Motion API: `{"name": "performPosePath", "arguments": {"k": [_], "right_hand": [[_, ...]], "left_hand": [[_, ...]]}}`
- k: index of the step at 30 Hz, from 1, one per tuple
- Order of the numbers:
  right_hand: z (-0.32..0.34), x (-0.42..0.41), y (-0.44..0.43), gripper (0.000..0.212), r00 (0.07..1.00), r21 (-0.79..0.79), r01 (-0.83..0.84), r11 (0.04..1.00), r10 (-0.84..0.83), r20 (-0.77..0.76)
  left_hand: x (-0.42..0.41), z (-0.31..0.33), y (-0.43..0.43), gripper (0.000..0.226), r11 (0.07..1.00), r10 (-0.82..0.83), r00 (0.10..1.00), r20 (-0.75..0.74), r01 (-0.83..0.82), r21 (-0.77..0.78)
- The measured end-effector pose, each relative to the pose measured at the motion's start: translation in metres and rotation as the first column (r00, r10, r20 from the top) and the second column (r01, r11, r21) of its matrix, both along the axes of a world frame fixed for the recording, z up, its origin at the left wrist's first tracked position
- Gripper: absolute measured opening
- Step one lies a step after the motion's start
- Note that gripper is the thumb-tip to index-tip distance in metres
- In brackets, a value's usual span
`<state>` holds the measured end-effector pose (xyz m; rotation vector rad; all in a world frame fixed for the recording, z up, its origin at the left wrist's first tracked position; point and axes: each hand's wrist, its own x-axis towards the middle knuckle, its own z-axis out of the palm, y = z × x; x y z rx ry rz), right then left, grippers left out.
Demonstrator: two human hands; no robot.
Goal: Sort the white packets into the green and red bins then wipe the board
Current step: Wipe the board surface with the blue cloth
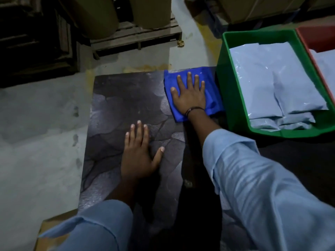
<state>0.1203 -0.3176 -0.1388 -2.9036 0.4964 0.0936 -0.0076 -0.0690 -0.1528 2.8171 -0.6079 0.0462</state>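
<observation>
two hands lie flat, fingers spread: the right hand [190, 96] presses a blue cloth [212, 98] on the dark board [112, 113], the left hand [139, 154] rests bare on it.

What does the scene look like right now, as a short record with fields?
stage: wiping the board
right hand: flat, fingers spread, pressing the blue cloth
blue cloth: on the board's far right corner, beside the green bin
left hand: flat on the board, holding nothing
green bin: holds white packets
red bin: mostly out of frame, at least one packet visible
packets on board: none visible
</observation>
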Motion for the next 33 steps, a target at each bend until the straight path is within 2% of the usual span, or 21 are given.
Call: {"name": "performPosePath", "arguments": {"k": [3,5,10,14,18,22,26,30,33], "right_hand": [[0.000,0.020,-0.002,0.069,1.000,0.006,0.000,1.000,0.000,-0.017],[0.000,0.004,0.001,0.069,0.999,0.002,-0.032,0.999,0.033,-0.011],[0.004,-0.112,0.030,0.065,0.990,-0.035,-0.131,0.991,0.133,0.056],[0.012,-0.219,0.057,0.066,0.983,-0.038,-0.181,0.983,0.181,-0.002],[0.011,-0.258,0.068,0.067,0.978,-0.036,-0.207,0.978,0.206,-0.043],[0.009,-0.226,0.066,0.066,0.985,-0.061,-0.173,0.983,0.173,-0.001],[0.000,-0.147,0.051,0.065,0.992,-0.046,-0.112,0.993,0.114,0.044],[-0.001,-0.050,0.027,0.069,0.996,0.003,-0.089,0.996,0.089,-0.012],[0.002,-0.009,0.017,0.070,0.995,0.033,-0.092,0.995,0.094,-0.043]], "left_hand": [[0.001,0.001,0.001,0.089,1.000,-0.004,1.000,-0.002,0.004,-0.002],[0.001,0.003,0.001,0.089,1.000,0.000,1.000,-0.007,0.000,0.009],[0.000,0.004,0.000,0.090,1.000,0.009,1.000,-0.014,-0.009,-0.001],[0.000,0.002,0.001,0.089,1.000,-0.007,1.000,0.002,0.007,-0.018],[0.000,0.001,0.001,0.091,1.000,-0.020,1.000,-0.006,0.020,-0.011],[-0.001,0.003,0.000,0.091,1.000,-0.001,1.000,-0.012,0.001,0.002],[-0.002,0.003,-0.001,0.091,1.000,0.016,1.000,-0.012,-0.016,-0.002],[-0.002,0.001,-0.001,0.090,1.000,0.019,1.000,-0.001,-0.019,-0.008],[0.000,0.000,-0.001,0.090,1.000,0.016,1.000,-0.007,-0.016,-0.006]]}}
